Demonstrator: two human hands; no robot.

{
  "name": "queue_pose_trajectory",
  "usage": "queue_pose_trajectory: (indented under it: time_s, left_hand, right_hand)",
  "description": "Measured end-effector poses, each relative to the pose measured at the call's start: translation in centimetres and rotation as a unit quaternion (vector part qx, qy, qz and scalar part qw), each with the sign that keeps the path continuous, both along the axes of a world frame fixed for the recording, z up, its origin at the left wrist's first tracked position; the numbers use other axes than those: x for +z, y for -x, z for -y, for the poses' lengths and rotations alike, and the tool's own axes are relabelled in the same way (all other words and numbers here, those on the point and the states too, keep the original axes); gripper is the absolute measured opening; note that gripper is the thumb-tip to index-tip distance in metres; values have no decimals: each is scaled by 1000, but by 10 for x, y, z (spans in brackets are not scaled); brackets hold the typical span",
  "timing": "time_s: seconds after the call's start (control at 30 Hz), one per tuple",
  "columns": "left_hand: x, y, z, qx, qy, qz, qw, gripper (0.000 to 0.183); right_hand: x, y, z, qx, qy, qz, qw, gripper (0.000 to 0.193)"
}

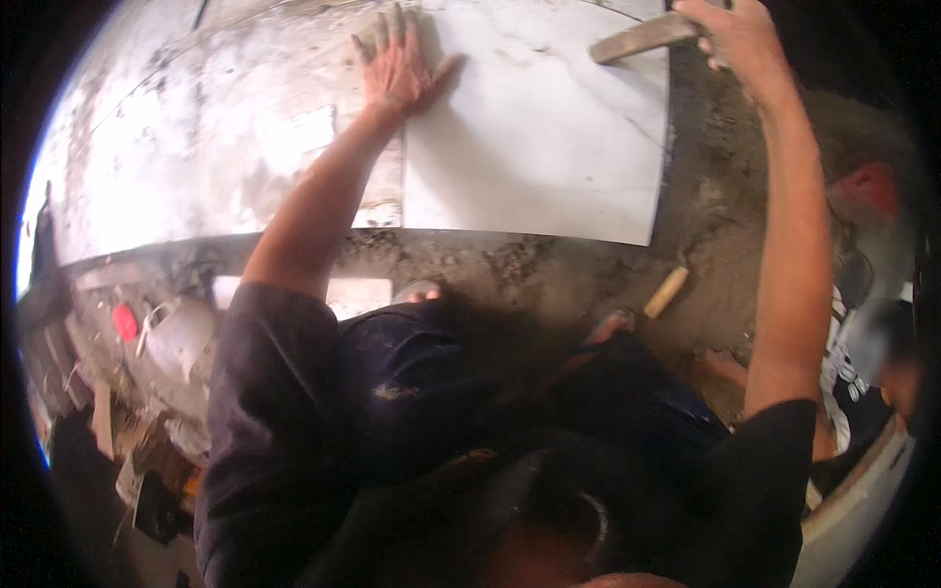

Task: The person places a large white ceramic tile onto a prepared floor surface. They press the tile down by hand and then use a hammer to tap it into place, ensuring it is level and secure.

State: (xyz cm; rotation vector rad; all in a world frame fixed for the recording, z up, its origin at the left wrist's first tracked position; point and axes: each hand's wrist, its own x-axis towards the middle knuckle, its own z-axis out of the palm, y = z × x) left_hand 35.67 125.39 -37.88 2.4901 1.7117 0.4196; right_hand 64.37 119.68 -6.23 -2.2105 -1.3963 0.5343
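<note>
My left hand (400, 76) lies flat with fingers spread, close to the seam between a large white tile (549, 147) and the dirt-smeared pale tiled surface (230, 147) to its left. In my right hand (740, 44) is a worn wooden block (637, 42), long and bar-like. Its free end points left over the white tile's far right part; whether it touches the tile I cannot tell. Bare, dark soil or mortar (716, 186) borders the tile on the right and along its near edge.
A tool with a pale wooden handle (667, 292) lies on the ground by my foot. On the left are a whitish rounded container (181, 338), a red object (124, 321) and wood scraps (103, 421). Another person (853, 392) is at the right; a red item (867, 191) lies beyond.
</note>
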Motion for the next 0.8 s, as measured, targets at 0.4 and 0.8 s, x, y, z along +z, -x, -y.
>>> queue_pose_trajectory:
  time_s: [0.4,0.8]
  left_hand:
    - [62,105,192,148,267,-37,951,143]
    - [49,103,196,184,261,-11,948,144]
  right_hand:
    - [-9,19,20,50,-38,-45,997,51]
    - [-52,23,47,133,-119,20,984,49]
